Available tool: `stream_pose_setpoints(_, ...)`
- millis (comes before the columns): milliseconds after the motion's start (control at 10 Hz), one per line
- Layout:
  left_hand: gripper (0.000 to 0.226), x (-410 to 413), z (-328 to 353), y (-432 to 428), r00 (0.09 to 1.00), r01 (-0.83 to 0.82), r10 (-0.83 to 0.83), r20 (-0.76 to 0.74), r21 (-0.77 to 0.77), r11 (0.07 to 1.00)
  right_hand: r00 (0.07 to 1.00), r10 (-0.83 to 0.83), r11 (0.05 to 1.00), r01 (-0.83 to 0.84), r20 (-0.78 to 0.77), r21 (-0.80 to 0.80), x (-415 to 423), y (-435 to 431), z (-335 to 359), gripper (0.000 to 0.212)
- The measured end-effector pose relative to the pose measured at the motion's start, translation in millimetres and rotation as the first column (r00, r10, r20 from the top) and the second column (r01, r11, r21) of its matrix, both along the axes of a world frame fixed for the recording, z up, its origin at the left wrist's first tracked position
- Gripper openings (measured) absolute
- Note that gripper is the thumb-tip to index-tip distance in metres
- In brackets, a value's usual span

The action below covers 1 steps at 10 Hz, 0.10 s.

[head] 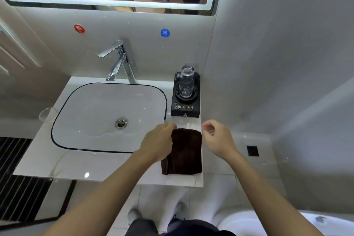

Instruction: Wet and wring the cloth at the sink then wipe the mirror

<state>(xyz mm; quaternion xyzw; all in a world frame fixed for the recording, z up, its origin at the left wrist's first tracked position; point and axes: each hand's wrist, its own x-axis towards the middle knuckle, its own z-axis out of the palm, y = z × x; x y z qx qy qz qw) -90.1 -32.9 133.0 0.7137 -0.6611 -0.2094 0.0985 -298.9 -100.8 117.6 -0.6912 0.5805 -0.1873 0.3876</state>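
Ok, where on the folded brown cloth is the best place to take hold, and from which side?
Probably its far corners, pinched from above: the cloth lies folded flat on the counter, so only edges offer grip. The left hand curls over the far left corner; the right hand hovers empty by the other.

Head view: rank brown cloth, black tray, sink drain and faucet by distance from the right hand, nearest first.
From the right hand:
1. brown cloth, just to its left.
2. black tray, beyond it, slightly left.
3. sink drain, far left, in the basin.
4. faucet, behind the basin, farthest.
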Motion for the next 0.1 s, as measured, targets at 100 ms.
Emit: stream_pose_setpoints(100,0.035,3.8,-2.8,9.5,0.998,-0.037,0.036,-0.05,-0.017,0.999,0.999,-0.02,1.0,0.02,0.045,0.002,-2.5,4.3,5.7,0.014)
